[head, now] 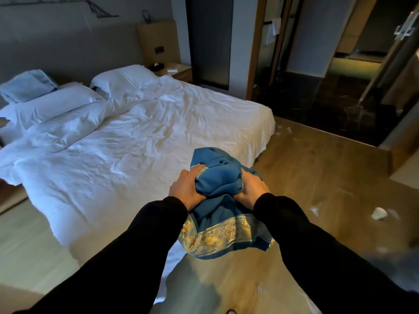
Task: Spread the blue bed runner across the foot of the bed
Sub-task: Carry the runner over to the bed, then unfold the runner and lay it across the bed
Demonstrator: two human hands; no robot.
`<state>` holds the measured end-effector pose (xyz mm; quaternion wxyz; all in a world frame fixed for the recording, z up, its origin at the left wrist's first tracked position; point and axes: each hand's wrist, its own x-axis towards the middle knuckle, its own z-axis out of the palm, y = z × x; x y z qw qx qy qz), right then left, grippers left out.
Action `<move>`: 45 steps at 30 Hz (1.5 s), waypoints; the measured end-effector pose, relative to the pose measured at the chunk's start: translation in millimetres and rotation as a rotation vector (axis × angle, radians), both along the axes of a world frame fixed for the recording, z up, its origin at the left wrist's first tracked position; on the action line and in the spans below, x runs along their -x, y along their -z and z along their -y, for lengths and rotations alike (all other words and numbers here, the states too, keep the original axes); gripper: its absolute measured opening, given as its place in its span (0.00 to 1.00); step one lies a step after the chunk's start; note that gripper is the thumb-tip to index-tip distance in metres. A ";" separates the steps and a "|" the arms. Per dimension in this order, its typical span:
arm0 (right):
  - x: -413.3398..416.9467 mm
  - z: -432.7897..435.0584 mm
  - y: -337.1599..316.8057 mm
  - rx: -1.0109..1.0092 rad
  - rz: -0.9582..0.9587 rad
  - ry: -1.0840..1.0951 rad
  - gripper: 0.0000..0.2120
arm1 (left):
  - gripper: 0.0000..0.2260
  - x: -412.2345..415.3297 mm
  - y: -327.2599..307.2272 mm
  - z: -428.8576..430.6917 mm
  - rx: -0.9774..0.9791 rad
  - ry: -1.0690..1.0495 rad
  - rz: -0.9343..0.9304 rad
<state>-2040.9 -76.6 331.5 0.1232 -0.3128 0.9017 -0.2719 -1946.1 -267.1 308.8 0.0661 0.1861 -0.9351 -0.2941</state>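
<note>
A blue runner [217, 177] with a gold patterned band is bunched up in the air, just off the near corner of the bed [136, 141]. The left hand [187, 188] grips the bundle's left side; the right hand [250, 189] grips its right side. Both arms wear black sleeves [127, 257]. A loose end hangs below the hands. The bed has a rumpled white duvet and two pillows [120, 79]. Scraps of paper [379, 213] lie on the wooden floor [317, 168] to the right.

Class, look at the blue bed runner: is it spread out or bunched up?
Bunched up. The blue bed runner is gathered between the left hand and right hand, its gold border hanging below, not laid on the bed.
</note>
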 end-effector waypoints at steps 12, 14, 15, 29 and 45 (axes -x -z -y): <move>188.7 216.2 21.2 -0.092 0.032 -0.296 0.27 | 0.37 130.1 13.8 163.2 -0.005 -0.365 0.056; 206.4 266.6 24.8 -0.107 0.020 -0.362 0.26 | 0.38 139.9 18.3 203.0 -0.016 -0.448 0.071; 213.4 292.3 27.8 -0.109 0.017 -0.389 0.26 | 0.38 143.0 19.8 223.0 -0.018 -0.484 0.080; 193.2 558.8 15.8 -0.093 -0.023 -0.882 0.14 | 0.28 109.3 0.9 393.4 0.115 -1.043 0.156; 338.3 608.9 34.4 -0.153 -0.295 -0.759 0.10 | 0.32 242.5 5.5 453.7 -0.161 -1.025 -0.065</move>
